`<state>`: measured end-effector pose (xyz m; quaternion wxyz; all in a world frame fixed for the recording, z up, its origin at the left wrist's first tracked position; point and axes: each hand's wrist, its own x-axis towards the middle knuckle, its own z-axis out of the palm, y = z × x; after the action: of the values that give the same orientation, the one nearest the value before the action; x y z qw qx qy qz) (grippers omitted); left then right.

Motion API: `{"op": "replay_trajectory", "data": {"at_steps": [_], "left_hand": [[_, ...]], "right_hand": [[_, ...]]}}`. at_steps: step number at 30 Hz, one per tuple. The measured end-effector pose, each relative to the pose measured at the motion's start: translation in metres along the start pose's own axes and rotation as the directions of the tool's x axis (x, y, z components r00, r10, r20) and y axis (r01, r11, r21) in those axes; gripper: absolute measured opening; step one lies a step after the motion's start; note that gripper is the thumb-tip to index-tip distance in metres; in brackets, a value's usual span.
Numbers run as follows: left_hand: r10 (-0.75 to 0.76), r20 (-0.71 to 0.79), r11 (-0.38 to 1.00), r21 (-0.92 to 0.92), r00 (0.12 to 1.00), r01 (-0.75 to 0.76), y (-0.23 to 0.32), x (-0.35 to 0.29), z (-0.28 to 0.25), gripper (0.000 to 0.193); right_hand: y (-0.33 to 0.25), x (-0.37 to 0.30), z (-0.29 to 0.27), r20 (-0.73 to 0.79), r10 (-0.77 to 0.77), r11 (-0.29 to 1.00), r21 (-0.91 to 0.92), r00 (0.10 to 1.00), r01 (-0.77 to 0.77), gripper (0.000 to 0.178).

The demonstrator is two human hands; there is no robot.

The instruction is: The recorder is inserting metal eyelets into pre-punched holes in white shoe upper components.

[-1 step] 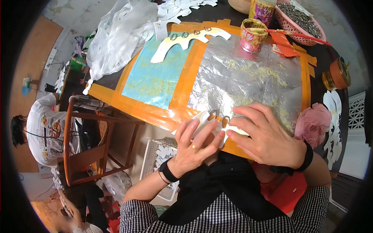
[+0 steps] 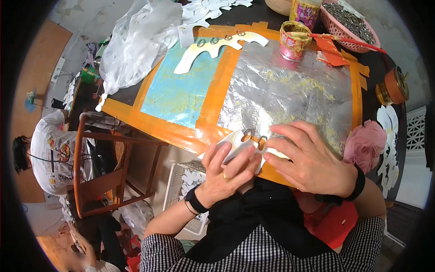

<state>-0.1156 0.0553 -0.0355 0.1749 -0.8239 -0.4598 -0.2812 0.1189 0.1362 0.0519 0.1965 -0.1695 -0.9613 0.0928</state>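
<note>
At the near edge of the work board, a white cut-out piece with a scalloped edge [image 2: 235, 138] is in my hands. Two metal rings [image 2: 262, 143] stand on it between my fingers. My left hand [image 2: 229, 168] has its fingers bent around the left part of the piece. My right hand [image 2: 308, 156] presses fingertips and thumb on its right end, beside the rings. My fingers cover much of the piece. Farther off, a similar white strip [image 2: 185, 63] with several metal rings lies across the blue sheet [image 2: 174, 102].
Orange tape [image 2: 210, 104] borders the glue-smeared clear sheet [image 2: 281, 90]. A glue-stained cup [image 2: 294, 43] stands at the back, near a red-handled brush [image 2: 349, 40] and a pink basket [image 2: 333, 20] of metal parts. Pink cloth [image 2: 364, 146] lies right; a plastic bag [image 2: 136, 50] lies left. Someone sits at left.
My left fingers have shifted slightly on the white piece, baring more of its surface. The board and the far strip appear slightly farther left. My right hand is almost unchanged.
</note>
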Motion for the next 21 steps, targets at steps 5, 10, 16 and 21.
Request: {"op": "replay_trajectory", "data": {"at_steps": [5,10,16,21], "left_hand": [[0.101,-0.087,0.994,0.060,0.991,-0.096,-0.008,0.004,0.005,0.029],[0.069,-0.120,0.996,0.059,0.990,-0.063,-0.008,0.001,0.009,0.023],[-0.060,-0.131,0.997,0.030,0.990,0.065,-0.001,0.003,0.009,0.023],[-0.096,-0.126,0.995,0.017,0.987,0.099,0.000,-0.002,0.011,0.022]], "right_hand": [[0.002,-0.001,0.002,0.009,-0.013,1.000,-0.003,1.000,0.013,0.021],[0.000,0.002,0.002,0.007,-0.018,1.000,-0.024,1.000,0.018,0.017],[0.000,0.004,0.001,-0.011,0.033,0.997,-0.069,0.999,-0.033,0.016],[0.003,0.006,0.004,0.029,0.072,0.996,-0.049,0.997,-0.071,0.017]]}}
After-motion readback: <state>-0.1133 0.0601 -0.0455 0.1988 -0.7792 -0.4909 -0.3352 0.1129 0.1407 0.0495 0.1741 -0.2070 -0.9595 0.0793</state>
